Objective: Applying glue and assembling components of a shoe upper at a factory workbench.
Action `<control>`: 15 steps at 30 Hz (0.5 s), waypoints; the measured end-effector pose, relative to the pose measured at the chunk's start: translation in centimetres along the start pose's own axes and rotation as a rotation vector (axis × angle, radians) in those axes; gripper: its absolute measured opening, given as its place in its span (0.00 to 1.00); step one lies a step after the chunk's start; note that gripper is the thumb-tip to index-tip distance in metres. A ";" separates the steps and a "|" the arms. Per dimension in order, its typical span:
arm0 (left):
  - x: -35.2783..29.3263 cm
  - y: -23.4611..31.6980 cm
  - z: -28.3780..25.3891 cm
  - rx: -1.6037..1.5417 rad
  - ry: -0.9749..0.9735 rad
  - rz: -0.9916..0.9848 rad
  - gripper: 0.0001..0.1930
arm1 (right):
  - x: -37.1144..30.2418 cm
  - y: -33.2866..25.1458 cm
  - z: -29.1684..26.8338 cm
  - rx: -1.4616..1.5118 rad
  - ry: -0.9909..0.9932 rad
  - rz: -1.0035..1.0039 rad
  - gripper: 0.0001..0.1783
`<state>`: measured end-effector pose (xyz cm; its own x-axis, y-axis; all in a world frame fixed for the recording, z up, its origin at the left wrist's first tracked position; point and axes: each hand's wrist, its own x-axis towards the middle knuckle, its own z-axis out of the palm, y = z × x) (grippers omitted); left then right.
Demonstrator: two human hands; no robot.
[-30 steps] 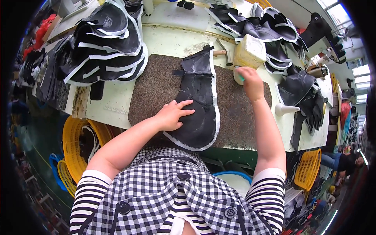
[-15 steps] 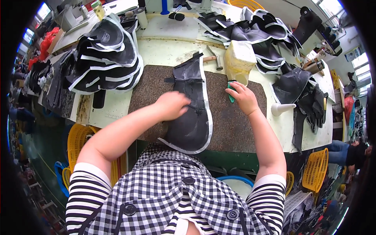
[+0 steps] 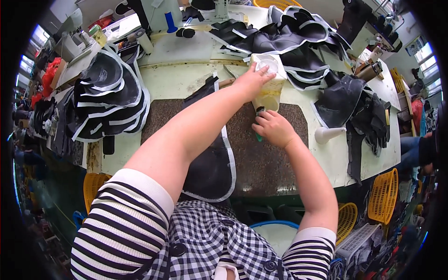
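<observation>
Fingers of my left hand curl over the top edge of a yellowed white plastic container behind the brown mat, holding it. My right hand is closed around a small green brush; its dark tip is right by the container's lower end. My left forearm crosses over a black shoe-upper-like piece with white zigzag-stitched edging, hiding its middle. That piece lies on the brown speckled mat, its rounded end toward me.
Stacked black pieces with white edging stand at the left, and more lie at the back right. A white cone is right of the mat, near black gloves. Yellow baskets stand below the table.
My left hand has left the black piece and reached across to the plastic container, gripping its top. My right hand keeps the brush beside the container. My view has shifted slightly.
</observation>
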<state>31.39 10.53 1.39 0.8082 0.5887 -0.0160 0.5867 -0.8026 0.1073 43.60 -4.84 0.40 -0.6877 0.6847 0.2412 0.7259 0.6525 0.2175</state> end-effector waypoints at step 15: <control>-0.6 -1.8 -3.2 -0.321 -0.201 -0.057 0.41 | -1.0 2.7 -2.0 0.818 0.834 1.115 0.08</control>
<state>29.70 11.97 4.39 0.7870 0.5757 -0.2218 0.6113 -0.6793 0.4060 46.22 -4.44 2.62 0.5459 0.7328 0.4062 0.4496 0.1529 -0.8801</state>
